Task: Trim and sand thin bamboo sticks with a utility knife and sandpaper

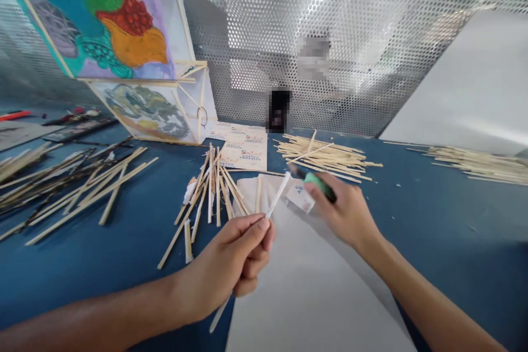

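My left hand (247, 250) is closed, pinching a thin wooden stick (277, 198) between thumb and fingers. The stick's upper end looks white and points up and away; its lower end shows below the fist. To the right, my right hand (344, 206) grips a green-and-black tool (319, 184), too blurred by motion to name exactly. That tool's narrow end points left, close to the stick's tip. Beneath both hands lies a large white sheet (305, 291), with a small printed scrap of paper (301, 195) at its far end.
Loose wooden sticks lie in piles at left (86, 187), centre (210, 187), back (322, 154) and right (482, 162). Printed abrasive paper (245, 148) rests before a perforated metal screen (256, 27). A stick-framed painted structure (136, 80) stands at back left, and a white board (474, 88) leans at right.
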A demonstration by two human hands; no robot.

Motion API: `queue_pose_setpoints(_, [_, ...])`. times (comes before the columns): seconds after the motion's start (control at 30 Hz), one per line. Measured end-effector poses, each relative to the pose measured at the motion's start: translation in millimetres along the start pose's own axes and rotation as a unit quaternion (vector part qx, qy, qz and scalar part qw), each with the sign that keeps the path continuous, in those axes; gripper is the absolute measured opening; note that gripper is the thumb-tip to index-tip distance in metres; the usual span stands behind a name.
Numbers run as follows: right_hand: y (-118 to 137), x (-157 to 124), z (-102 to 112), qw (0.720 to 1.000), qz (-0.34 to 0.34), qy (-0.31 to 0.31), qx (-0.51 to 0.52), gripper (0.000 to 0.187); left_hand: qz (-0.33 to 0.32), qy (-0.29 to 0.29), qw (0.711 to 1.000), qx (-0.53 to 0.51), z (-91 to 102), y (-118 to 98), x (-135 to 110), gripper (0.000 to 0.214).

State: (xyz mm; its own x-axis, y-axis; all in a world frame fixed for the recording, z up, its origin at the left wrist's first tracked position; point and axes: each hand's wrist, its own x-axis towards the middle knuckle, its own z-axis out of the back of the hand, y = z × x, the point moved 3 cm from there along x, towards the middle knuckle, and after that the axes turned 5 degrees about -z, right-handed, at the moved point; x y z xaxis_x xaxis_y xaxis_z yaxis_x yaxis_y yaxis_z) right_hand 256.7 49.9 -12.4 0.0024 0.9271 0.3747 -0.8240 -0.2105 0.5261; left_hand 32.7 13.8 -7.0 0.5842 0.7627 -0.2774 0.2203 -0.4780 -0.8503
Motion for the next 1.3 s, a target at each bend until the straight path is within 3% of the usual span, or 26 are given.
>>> queue_pose_setpoints(0.1, [-9.3,5.3,5.4,0.995,-0.075,-0.065,-0.003,0.041,-0.02,-0.004,0.998,0.052,3.0,1.4,0.9,0.04])
queue_pose_setpoints(0.27, [18.8,-7.6,6.7,0.977,-0.043,-0.009,0.207,0.032,-0.034,-0.015,0.968,0.249,9.5,4.9,0.5,0.036])
queue_pose_setpoints(0.4, [34.8,-16.8,7.9,0.977,-0.045,-0.013,0.209,0.02,-0.051,-0.019,0.932,0.358,5.9,2.9,-1.6,0.032])
queue_pose_setpoints(0.63, [18.5,-12.8,7.5,0.975,-0.07,-0.029,0.209,0.02,-0.092,-0.029,0.898,0.429,1.6,-3.4,-2.0,0.033])
queue_pose_setpoints(0.77, [-1.9,-3.0,17.8,0.952,-0.131,-0.054,0.271,0.021,-0.079,-0.029,0.917,0.39,6.6,-1.0,-1.6,0.033])
queue_pose_setpoints(0.83, [-2.0,-2.3,20.8,0.932,-0.163,0.023,0.322,0.022,-0.061,-0.036,0.952,0.296,11.9,-0.7,2.3,0.034])
queue_pose_setpoints(0.9, [10.1,-10.0,18.9,0.9,-0.19,0.182,0.347,0.015,-0.063,-0.047,0.985,0.155,18.0,-5.7,9.1,0.028])
queue_pose_setpoints(0.97, [29.9,-27.5,14.1,0.849,-0.192,0.365,0.33,0.006,-0.087,-0.062,0.994,0.022,24.1,-16.5,16.7,0.022])
queue_pose_setpoints(1.03, [48.2,-48.8,8.6,0.805,-0.154,0.494,0.291,0.013,-0.116,-0.073,0.988,-0.067,29.9,-29.7,22.8,0.022])
queue_pose_setpoints(1.1, [58.4,-64.2,2.9,0.809,-0.097,0.515,0.267,0.014,-0.146,-0.091,0.979,-0.113,35.5,-41.2,25.8,0.021])
queue_pose_setpoints(1.2, [61.2,-76.6,-5.3,0.847,-0.034,0.464,0.257,0.022,-0.179,-0.118,0.968,-0.13,42.1,-50.2,25.5,0.021])
queue_pose_setpoints(1.3, [58.6,-82.4,-8.7,0.859,-0.065,0.453,0.232,0.025,-0.194,-0.127,0.963,-0.134,44.7,-51.0,23.3,0.021])
